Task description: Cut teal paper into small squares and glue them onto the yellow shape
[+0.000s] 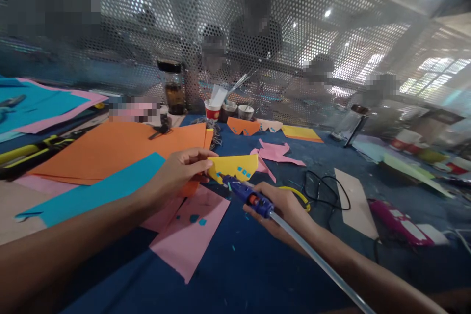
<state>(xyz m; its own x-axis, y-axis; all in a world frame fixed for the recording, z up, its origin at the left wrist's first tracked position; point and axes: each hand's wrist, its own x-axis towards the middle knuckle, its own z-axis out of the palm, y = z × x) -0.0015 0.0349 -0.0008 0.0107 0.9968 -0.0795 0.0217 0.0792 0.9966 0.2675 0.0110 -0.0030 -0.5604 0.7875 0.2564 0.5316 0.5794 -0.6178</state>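
Observation:
My left hand (187, 164) pinches the left end of a yellow paper cutout (231, 163), raised above the table. Small blue paper pieces dot its lower part. In my right hand (277, 198) is a blue glue gun (246, 194), its nozzle at the cutout's lower left. A long clear glue stick (316, 255) runs out of the gun's back end. Below the cutout, pink paper (198, 250) lies on the table with a few loose blue bits (194, 218). Left of it are a blue sheet (106, 191) and orange sheets (110, 147).
Paper cups (212, 109) and a jar of dark liquid (174, 88) stand by a perforated metal screen (140, 24). An orange cutout (243, 126) and pink scraps (275, 152) lie ahead. A black cord (326, 191) and purple packet (401, 223) are at right. People show behind the screen.

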